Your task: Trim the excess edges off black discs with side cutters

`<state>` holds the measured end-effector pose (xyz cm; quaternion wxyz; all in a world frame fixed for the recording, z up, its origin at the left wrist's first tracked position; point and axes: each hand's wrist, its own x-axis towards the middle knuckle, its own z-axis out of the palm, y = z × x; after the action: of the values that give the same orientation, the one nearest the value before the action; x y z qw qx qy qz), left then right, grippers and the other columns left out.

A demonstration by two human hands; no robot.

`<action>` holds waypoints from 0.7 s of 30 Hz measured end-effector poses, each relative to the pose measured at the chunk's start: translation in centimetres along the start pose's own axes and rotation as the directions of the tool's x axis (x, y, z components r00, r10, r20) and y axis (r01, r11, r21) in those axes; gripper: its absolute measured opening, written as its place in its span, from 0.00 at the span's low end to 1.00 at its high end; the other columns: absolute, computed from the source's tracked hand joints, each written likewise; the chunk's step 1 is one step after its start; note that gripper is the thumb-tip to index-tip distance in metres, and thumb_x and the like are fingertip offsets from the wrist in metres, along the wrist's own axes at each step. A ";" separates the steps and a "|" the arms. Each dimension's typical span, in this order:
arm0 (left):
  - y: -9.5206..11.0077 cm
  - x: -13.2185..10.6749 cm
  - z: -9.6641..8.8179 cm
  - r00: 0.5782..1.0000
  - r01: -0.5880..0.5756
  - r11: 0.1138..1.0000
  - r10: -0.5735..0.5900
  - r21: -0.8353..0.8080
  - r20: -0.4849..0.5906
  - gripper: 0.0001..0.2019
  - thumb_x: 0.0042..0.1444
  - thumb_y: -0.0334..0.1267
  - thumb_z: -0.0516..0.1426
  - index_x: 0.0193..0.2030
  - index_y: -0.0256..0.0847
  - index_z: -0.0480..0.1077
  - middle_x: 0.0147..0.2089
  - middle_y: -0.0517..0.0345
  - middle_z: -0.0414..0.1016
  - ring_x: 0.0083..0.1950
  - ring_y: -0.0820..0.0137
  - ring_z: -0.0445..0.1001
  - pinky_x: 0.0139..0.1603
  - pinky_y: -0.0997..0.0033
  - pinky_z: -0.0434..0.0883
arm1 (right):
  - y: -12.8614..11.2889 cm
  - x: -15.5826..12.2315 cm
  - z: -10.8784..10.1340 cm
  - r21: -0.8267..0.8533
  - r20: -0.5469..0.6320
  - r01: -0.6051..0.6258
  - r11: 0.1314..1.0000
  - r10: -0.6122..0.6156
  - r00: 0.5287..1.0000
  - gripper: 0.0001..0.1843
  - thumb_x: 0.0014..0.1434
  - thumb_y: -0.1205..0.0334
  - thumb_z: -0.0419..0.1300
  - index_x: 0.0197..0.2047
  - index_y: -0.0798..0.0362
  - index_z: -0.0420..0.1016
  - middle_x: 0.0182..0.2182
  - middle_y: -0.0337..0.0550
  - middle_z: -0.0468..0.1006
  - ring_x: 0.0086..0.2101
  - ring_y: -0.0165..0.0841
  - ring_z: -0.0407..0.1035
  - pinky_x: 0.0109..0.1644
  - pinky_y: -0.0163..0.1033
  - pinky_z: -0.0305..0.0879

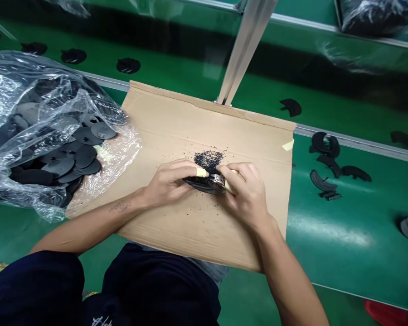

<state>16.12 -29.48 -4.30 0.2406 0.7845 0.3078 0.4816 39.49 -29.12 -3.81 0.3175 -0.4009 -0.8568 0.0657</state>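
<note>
My left hand (172, 182) grips a black curved plastic part (204, 184) over the cardboard, its thumb wrapped in yellowish tape. Closed around a pair of nippers (218, 179) with pale handles, my right hand (246, 192) holds their metal jaws against the right end of that part. Most of the handles are hidden by my fingers. Just beyond both hands lies a pile of small black plastic bits (208, 159), with a few crumbs scattered nearer to me.
The cardboard sheet (177, 122) covers the green table (326, 240). On the left, a clear plastic bag (57, 97) holds many black discs (85, 156). Several black curved pieces (321, 181) lie on the right. A metal post (246, 52) rises behind the cardboard.
</note>
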 end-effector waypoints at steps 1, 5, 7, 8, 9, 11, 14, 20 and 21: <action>0.0 0.0 0.0 1.000 -0.002 1.000 0.002 -0.002 0.004 0.08 0.63 0.31 0.61 0.48 0.39 0.78 0.42 0.51 0.83 0.44 0.71 0.81 0.45 0.70 0.79 | -0.1 0.0 0.0 0.008 0.018 0.008 1.000 -0.008 1.000 0.16 0.66 0.66 0.57 0.56 0.48 0.74 0.42 0.47 0.77 0.42 0.39 0.68 0.44 0.45 0.64; -0.1 -0.1 0.1 1.000 0.006 1.000 -0.006 -0.003 0.004 0.08 0.64 0.32 0.60 0.49 0.41 0.77 0.43 0.51 0.83 0.44 0.70 0.81 0.45 0.69 0.79 | -0.5 0.0 -0.2 0.072 0.056 0.005 0.997 -0.009 0.998 0.18 0.65 0.64 0.59 0.58 0.47 0.74 0.41 0.47 0.77 0.43 0.40 0.68 0.44 0.45 0.64; -0.1 0.0 0.1 1.000 -0.004 1.000 0.004 -0.010 0.011 0.09 0.64 0.32 0.59 0.49 0.41 0.77 0.43 0.51 0.83 0.44 0.70 0.81 0.45 0.69 0.79 | -0.6 0.0 -0.3 0.077 0.070 -0.008 0.997 0.003 0.998 0.18 0.65 0.64 0.59 0.58 0.46 0.74 0.41 0.47 0.77 0.42 0.40 0.68 0.43 0.45 0.63; -0.1 0.0 0.1 1.000 -0.012 1.000 0.012 -0.013 0.014 0.09 0.64 0.32 0.59 0.49 0.41 0.77 0.42 0.52 0.83 0.44 0.70 0.81 0.45 0.68 0.80 | -0.6 0.0 -0.4 0.070 0.079 -0.013 0.997 0.007 0.997 0.18 0.65 0.63 0.59 0.58 0.46 0.74 0.41 0.47 0.77 0.42 0.40 0.68 0.43 0.45 0.63; -0.1 0.0 0.1 1.000 -0.020 1.000 0.020 -0.013 0.016 0.08 0.64 0.31 0.59 0.49 0.42 0.77 0.42 0.52 0.84 0.44 0.70 0.82 0.45 0.68 0.80 | -0.6 0.0 -0.4 0.059 0.087 -0.014 0.998 0.009 0.996 0.18 0.66 0.63 0.59 0.59 0.45 0.74 0.41 0.47 0.77 0.41 0.40 0.68 0.43 0.45 0.63; -0.2 0.0 0.2 0.999 -0.032 0.999 0.032 -0.019 0.015 0.08 0.64 0.31 0.59 0.48 0.42 0.77 0.42 0.52 0.84 0.44 0.69 0.82 0.45 0.67 0.80 | -0.7 -0.1 -0.4 0.026 0.089 -0.012 1.000 0.010 0.996 0.19 0.66 0.64 0.58 0.59 0.44 0.74 0.40 0.46 0.78 0.40 0.39 0.68 0.42 0.45 0.62; -0.3 -0.1 0.3 1.000 -0.030 0.998 0.030 -0.050 0.008 0.08 0.64 0.30 0.60 0.46 0.43 0.78 0.43 0.52 0.84 0.44 0.69 0.82 0.45 0.67 0.80 | -0.7 -0.1 -0.3 -0.029 0.073 0.007 1.000 -0.004 0.997 0.19 0.68 0.66 0.56 0.59 0.45 0.75 0.36 0.45 0.77 0.37 0.38 0.67 0.39 0.44 0.60; -0.2 -0.2 0.4 0.998 -0.054 0.997 0.055 -0.058 0.012 0.08 0.63 0.30 0.61 0.46 0.44 0.79 0.42 0.53 0.85 0.41 0.70 0.83 0.41 0.68 0.80 | -1.0 -0.3 -0.4 -0.120 0.035 0.086 0.989 -0.083 0.996 0.15 0.69 0.68 0.54 0.55 0.49 0.77 0.30 0.43 0.76 0.31 0.35 0.62 0.34 0.42 0.59; -0.2 -0.2 0.4 0.998 -0.062 0.997 0.063 -0.056 0.015 0.08 0.63 0.31 0.61 0.47 0.44 0.79 0.42 0.53 0.85 0.41 0.70 0.83 0.41 0.68 0.80 | -1.1 -0.3 -0.5 -0.128 0.027 0.093 0.987 -0.090 0.996 0.15 0.69 0.68 0.54 0.53 0.50 0.77 0.29 0.43 0.75 0.30 0.34 0.61 0.34 0.42 0.58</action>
<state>16.38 -29.53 -4.74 0.2498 0.7908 0.2676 0.4905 39.24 -30.12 -3.23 0.2848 -0.3801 -0.8800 -0.0003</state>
